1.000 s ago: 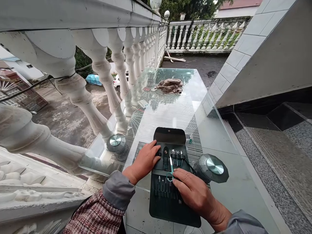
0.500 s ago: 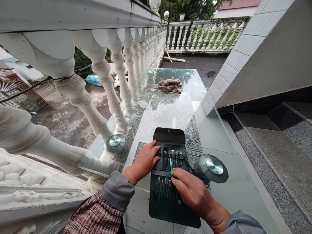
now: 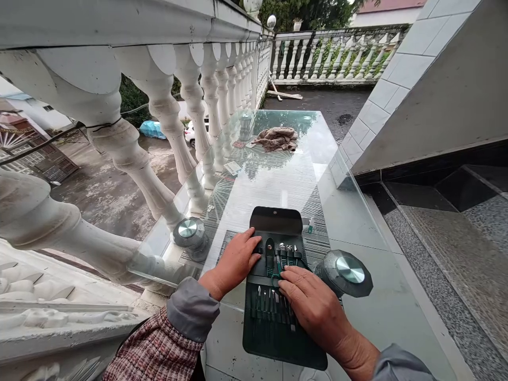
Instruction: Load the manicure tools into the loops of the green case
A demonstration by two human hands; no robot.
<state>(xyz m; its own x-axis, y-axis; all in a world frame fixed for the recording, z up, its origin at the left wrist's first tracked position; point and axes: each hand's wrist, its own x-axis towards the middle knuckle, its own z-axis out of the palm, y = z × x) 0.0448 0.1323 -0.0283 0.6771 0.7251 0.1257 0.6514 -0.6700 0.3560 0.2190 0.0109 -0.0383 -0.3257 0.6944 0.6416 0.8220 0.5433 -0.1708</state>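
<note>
Soft overcast daylight — sky glare on glass table [image 3: 278,180], wide-angle edge bulge

— What are we working on here?

— Our worktop [image 3: 349,222] is a long sheet of clear glass running away from us beside the white railing. Two round metal caps sit on it near us, one at the left [image 3: 188,229] and one at the right [image 3: 349,270].

— And what lies on it?

— Near us, an open black tool case [image 3: 278,222], its flap folded out toward the far end. Just beside its right far corner we see a small green-and-white item [image 3: 310,226]. At the far end lies a crumpled brownish cloth [image 3: 277,138]. Along the left edge, a small white card [image 3: 232,168].
</note>
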